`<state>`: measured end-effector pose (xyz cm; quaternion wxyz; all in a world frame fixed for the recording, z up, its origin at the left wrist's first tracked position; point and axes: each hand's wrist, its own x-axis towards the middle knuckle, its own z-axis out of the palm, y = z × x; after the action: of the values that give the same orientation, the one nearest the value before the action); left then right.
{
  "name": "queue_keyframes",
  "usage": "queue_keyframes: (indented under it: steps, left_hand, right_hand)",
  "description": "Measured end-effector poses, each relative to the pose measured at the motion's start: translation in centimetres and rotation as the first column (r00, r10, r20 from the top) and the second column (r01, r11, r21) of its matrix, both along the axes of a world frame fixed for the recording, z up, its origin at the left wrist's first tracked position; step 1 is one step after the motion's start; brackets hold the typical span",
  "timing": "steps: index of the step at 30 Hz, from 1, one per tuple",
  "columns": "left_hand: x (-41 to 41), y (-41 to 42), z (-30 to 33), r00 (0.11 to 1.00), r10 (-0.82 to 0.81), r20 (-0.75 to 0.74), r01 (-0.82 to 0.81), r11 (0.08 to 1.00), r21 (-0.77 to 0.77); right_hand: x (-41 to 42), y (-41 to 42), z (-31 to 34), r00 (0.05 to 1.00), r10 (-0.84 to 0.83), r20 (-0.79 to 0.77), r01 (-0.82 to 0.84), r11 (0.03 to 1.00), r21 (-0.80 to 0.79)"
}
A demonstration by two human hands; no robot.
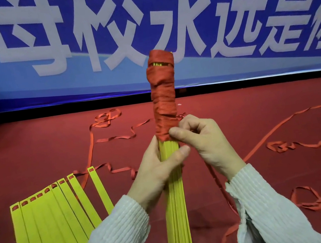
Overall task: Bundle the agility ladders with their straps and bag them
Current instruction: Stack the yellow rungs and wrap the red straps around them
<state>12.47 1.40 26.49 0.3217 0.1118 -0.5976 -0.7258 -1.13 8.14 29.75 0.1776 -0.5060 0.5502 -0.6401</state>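
The right hand (204,144) pinches the red bag's (164,94) mouth, likely drawing it down; the left hand's (159,166) grip wraps the upright yellow ladder bundle (176,201), steadying it. Another ladder (51,215) fans near-left among loose red straps (303,146).

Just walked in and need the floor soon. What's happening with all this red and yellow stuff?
A person is bagging a stack of yellow rungs. The left hand grips the stack upright while the right hand pinches the red bag's lower edge. Another ladder lies fanned on the red floor among loose straps.
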Motion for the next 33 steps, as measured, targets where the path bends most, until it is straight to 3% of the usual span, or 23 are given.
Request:
queue_keyframes:
  steps: [2,6,10,12,17,23,27,31,33]
  left_hand:
    - [-0.3,0.2,-0.1,0.999,0.046,0.011,-0.046,0.999,0.001]
    - [-0.1,0.0,0.0,0.996,0.085,-0.029,-0.082,0.993,0.091]
    - [0.2,-0.5,0.2,0.990,0.096,-0.103,-0.083,0.988,0.127]
    - [0.2,-0.7,0.3,0.988,0.114,-0.106,-0.098,0.985,0.142]
    - [0.6,-1.4,0.5,0.987,0.116,-0.113,-0.095,0.980,0.178]
    - [0.8,-1.0,0.3,0.992,-0.066,-0.108,0.086,0.977,0.193]
    - [0.2,-0.4,0.4,0.997,-0.031,-0.074,0.044,0.982,0.185]
    - [-0.3,0.6,0.3,1.000,0.009,0.003,-0.009,0.998,-0.057]
    - [-0.3,0.5,0.0,0.998,0.050,0.031,-0.047,0.994,-0.095]
  right_hand:
    - [-0.2,0.1,0.4,1.000,-0.009,0.004,0.009,1.000,0.006]
    - [-1.1,1.4,0.9,0.973,0.171,0.158,-0.181,0.982,0.054]
    - [-1.7,1.6,1.2,0.999,0.034,-0.033,-0.033,0.999,0.029]
    - [-2.0,1.6,1.1,1.000,-0.003,-0.023,0.003,1.000,-0.015]
    - [-2.7,1.6,0.7,0.995,0.086,0.054,-0.085,0.996,-0.023]
    - [-2.2,1.0,0.5,0.997,-0.074,-0.005,0.074,0.996,-0.052]
    - [-1.6,0.8,0.3,0.997,-0.048,-0.066,0.050,0.998,0.027]
    - [-1.1,0.9,0.4,0.993,0.087,-0.075,-0.078,0.990,0.114]
    - [-1.0,1.2,0.8,0.985,0.166,-0.048,-0.158,0.978,0.134]
